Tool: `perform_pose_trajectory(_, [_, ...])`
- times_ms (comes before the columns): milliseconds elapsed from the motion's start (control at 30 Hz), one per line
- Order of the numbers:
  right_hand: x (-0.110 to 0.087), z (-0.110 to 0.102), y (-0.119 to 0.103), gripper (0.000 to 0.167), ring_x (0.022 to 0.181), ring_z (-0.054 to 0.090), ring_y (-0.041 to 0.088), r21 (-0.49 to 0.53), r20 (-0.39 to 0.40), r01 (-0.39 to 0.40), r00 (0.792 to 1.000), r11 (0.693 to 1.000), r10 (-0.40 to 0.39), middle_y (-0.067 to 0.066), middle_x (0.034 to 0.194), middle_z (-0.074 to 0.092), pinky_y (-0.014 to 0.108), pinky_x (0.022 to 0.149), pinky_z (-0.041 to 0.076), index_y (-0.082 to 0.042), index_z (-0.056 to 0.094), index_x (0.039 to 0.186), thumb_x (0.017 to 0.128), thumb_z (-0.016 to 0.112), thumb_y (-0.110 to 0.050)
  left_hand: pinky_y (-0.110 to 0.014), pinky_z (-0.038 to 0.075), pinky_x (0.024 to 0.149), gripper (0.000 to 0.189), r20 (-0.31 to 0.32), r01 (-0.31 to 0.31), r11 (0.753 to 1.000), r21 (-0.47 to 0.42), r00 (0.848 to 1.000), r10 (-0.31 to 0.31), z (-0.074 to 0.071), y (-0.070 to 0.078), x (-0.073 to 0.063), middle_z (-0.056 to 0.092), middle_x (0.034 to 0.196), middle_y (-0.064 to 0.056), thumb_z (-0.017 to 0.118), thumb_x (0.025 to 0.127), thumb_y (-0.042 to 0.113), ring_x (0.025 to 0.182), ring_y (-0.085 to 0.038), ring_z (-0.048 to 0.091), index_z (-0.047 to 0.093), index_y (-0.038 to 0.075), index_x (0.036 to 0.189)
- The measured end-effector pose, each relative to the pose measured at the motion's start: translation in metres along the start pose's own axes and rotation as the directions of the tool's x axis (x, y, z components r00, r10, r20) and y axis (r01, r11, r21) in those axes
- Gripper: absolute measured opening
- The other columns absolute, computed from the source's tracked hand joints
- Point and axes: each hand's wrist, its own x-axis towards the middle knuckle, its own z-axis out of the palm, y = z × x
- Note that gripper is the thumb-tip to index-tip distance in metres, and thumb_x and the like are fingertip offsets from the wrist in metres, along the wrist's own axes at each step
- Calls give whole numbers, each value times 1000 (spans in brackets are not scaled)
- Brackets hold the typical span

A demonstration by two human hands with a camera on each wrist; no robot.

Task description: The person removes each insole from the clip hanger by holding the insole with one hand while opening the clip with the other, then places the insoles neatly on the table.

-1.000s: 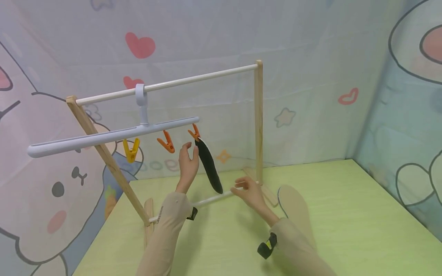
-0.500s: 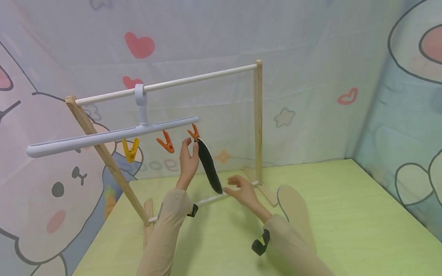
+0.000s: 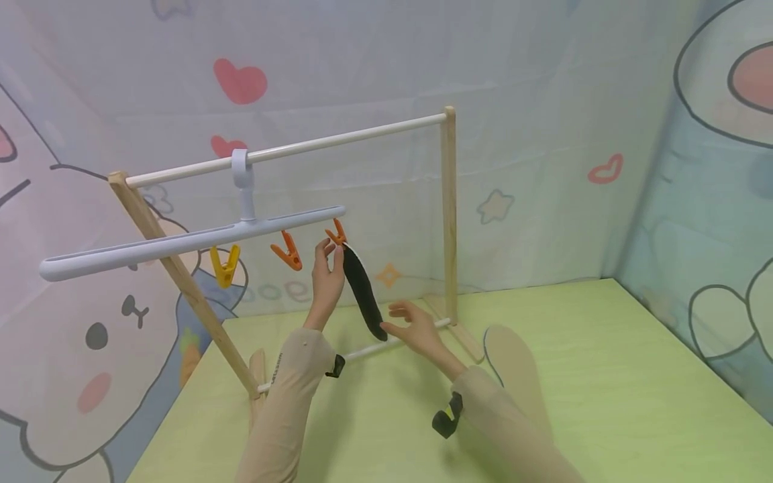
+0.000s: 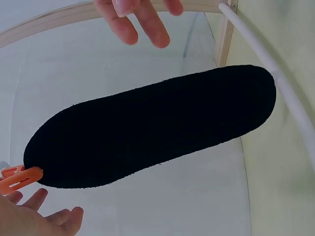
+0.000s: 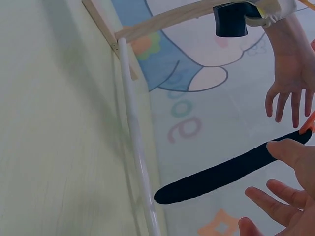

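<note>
A black insole (image 3: 362, 288) hangs from an orange clip (image 3: 337, 232) at the right end of the white hanger (image 3: 181, 245). My left hand (image 3: 328, 285) is just left of its clipped top end, fingers loosely bent and holding nothing. In the left wrist view the insole's dark face (image 4: 152, 125) is broad, and the orange clip (image 4: 22, 179) bites its edge close to my fingertips (image 4: 74, 219). My right hand (image 3: 417, 330) hovers beside the insole's lower end, thumb and fingers spread apart. Whether that thumb (image 5: 280, 150) touches the insole, I cannot tell.
Another orange clip (image 3: 286, 251) and a yellow clip (image 3: 225, 267) hang from the hanger. A wooden rack (image 3: 450, 215) with a white top bar (image 3: 350, 138) carries it. On the green table (image 3: 604, 376) lies a beige insole (image 3: 516, 369), partly behind my right sleeve.
My right hand has moved left, up to the lower end of the hanging insole. The left hand has risen slightly towards the clip. The view has shifted a little.
</note>
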Motion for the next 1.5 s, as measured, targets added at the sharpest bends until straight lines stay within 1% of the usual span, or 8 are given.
perform_pose_trajectory(167, [5,2,1,43,105,56,29,-1,20,38,999,999,-38,17,110,62,42,91,42,0,53,113,78,68,-21,-48,27,105,45,44,46,999,-27,998,-45,-2,1,2,37,136,-19,36,96,27,129,-33,32,27,7,135])
perform_pose_trajectory(333, [10,4,1,47,109,54,31,2,37,58,998,998,-58,19,115,59,43,95,40,0,52,117,78,67,-22,-48,24,106,50,104,102,993,-56,990,-96,-5,2,4,31,142,-14,33,96,34,130,-30,31,20,14,140])
perform_pose_trajectory(533, [17,7,0,52,115,50,30,-9,45,47,998,999,-46,19,121,56,44,98,37,-3,48,122,78,68,-23,-47,22,107,52,141,115,990,-85,985,-103,-6,2,5,28,144,-14,32,96,35,132,-29,28,16,14,141])
perform_pose_trajectory(767, [24,7,-1,55,116,49,31,-10,59,24,998,1000,-23,20,122,54,45,98,37,-3,45,126,79,67,-23,-44,19,110,53,170,150,978,-148,978,-124,-6,1,10,28,144,-12,32,97,33,136,-24,22,13,13,142])
perform_pose_trajectory(1033, [31,7,-3,54,115,50,33,15,70,30,997,999,-30,20,121,56,46,97,37,-2,46,124,79,67,-23,-41,20,110,54,157,171,968,-184,977,-143,-8,1,17,35,140,-11,32,96,35,135,-22,24,15,12,141])
perform_pose_trajectory(1200, [36,13,-3,49,113,52,33,61,57,39,997,997,-43,22,118,57,46,96,38,2,48,121,81,65,-20,-41,20,110,52,142,191,963,-189,976,-166,-9,1,21,34,141,-9,31,96,37,134,-20,26,17,16,141])
perform_pose_trajectory(1333, [39,18,-3,44,109,55,32,70,33,33,999,997,-35,21,115,59,46,95,39,1,51,118,81,64,-20,-42,22,109,49,134,205,959,-196,974,-181,-9,4,22,32,141,-6,28,95,42,133,-20,27,21,23,140])
perform_pose_trajectory(1500, [40,22,-4,42,107,56,31,65,18,21,1000,998,-22,19,115,59,46,94,40,0,52,117,81,64,-18,-45,19,109,50,137,224,947,-232,971,-196,-7,5,25,25,145,-5,25,95,45,135,-24,23,24,23,139])
